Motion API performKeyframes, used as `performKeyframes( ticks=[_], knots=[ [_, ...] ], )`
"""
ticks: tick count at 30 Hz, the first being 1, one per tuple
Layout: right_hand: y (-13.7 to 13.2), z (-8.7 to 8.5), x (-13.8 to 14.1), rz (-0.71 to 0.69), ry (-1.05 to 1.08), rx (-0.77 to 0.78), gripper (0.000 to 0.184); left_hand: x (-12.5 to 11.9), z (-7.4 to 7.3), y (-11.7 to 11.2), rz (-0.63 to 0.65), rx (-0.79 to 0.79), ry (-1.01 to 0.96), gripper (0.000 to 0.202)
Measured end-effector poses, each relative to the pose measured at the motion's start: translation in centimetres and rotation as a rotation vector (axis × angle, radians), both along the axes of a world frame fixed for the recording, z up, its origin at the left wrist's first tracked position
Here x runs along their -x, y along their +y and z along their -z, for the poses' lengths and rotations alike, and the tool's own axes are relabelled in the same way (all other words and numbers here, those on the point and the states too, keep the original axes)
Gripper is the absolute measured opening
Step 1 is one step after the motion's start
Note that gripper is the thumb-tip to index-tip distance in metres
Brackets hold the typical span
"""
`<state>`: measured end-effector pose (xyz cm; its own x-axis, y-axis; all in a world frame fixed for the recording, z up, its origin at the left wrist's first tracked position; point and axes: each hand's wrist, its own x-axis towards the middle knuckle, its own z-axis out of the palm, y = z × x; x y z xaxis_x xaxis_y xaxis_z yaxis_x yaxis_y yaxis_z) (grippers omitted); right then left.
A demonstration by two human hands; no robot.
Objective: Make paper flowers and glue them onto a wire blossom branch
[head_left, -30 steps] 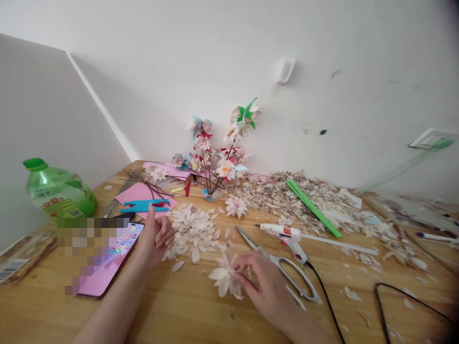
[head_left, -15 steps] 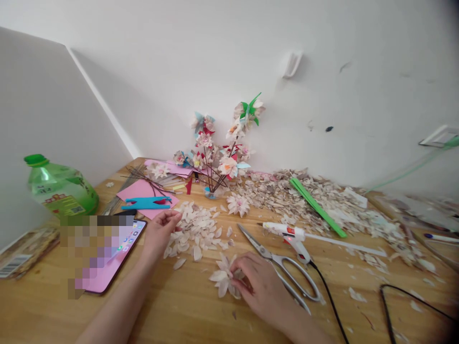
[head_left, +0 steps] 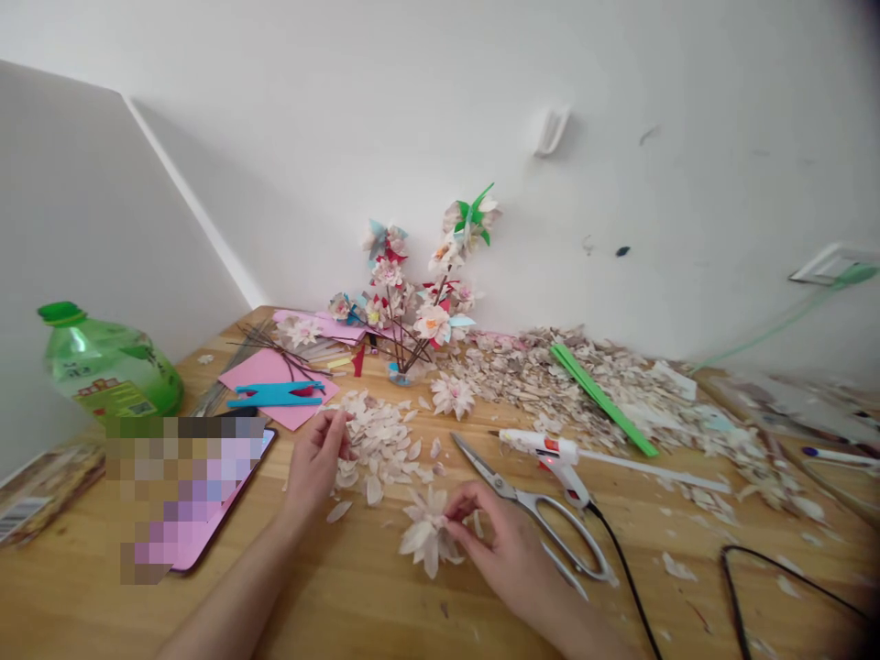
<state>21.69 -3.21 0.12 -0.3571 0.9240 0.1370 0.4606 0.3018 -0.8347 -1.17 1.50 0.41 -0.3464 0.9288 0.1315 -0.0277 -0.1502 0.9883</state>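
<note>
My right hand (head_left: 499, 541) pinches a cream petal flower (head_left: 424, 532) lying on the wooden table (head_left: 357, 596). My left hand (head_left: 317, 458) reaches into a pile of loose cream petals (head_left: 381, 445), its fingertips pinched on a petal at the pile's left edge. Open scissors (head_left: 533, 509) lie just right of my right hand, and a white glue gun (head_left: 550, 454) rests behind them.
A phone (head_left: 206, 495) lies at the left, near a green bottle (head_left: 103, 371). Pink paper and a blue cut-out (head_left: 275, 394) sit behind it. A vase of paper flowers (head_left: 419, 302) stands by the wall, with scraps and a green strip (head_left: 601, 399) right. Black cables (head_left: 756, 568) trail front right.
My left hand has left the phone's edge and moved right into the petal pile, closing on a petal. My right hand stays on the flower, turning it slightly.
</note>
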Motion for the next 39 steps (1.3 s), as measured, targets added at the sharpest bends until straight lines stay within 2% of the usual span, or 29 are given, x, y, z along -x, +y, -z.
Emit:
performKeyframes(
  ticks=[3,4,6,9,12,15,20,29,36,39],
  knots=[
    [0.5,0.0,0.1,0.111,0.247,0.168,0.012,-1.1,-0.4,-0.9,0.050,-0.038,0.012,0.017],
    [0.7,0.0,0.2,0.140,0.319,0.207,0.015,-1.5,-0.5,-1.3,0.100,-0.041,0.025,0.018],
    [1.2,-0.1,0.2,0.178,0.412,0.260,0.020,-2.5,-0.8,-2.3,0.283,-0.027,0.076,0.023],
    [1.6,-0.2,0.2,0.172,0.414,0.275,0.020,-4.1,-1.2,-3.7,0.536,-0.012,0.174,0.030],
    [1.5,-0.3,0.3,0.145,0.367,0.240,0.020,-5.3,-1.2,-4.3,0.645,0.037,0.269,0.034],
    [1.4,-0.5,0.6,0.165,0.353,0.209,0.020,-5.8,-0.9,-4.4,0.635,0.051,0.277,0.037],
    [1.6,-1.1,1.3,0.141,0.345,0.189,0.020,-5.2,-0.8,-4.3,0.482,-0.079,0.269,0.050],
    [2.2,-1.8,2.8,0.039,0.365,0.302,0.025,-3.5,-1.1,-4.1,0.666,-0.052,0.398,0.055],
    [2.7,-0.9,3.9,0.024,0.379,0.330,0.025,-2.9,-0.4,-3.8,0.696,0.090,0.272,0.051],
    [2.9,-1.4,4.1,-0.022,0.360,0.348,0.026,-2.8,-0.1,-3.5,0.705,0.102,0.195,0.044]
  ],
)
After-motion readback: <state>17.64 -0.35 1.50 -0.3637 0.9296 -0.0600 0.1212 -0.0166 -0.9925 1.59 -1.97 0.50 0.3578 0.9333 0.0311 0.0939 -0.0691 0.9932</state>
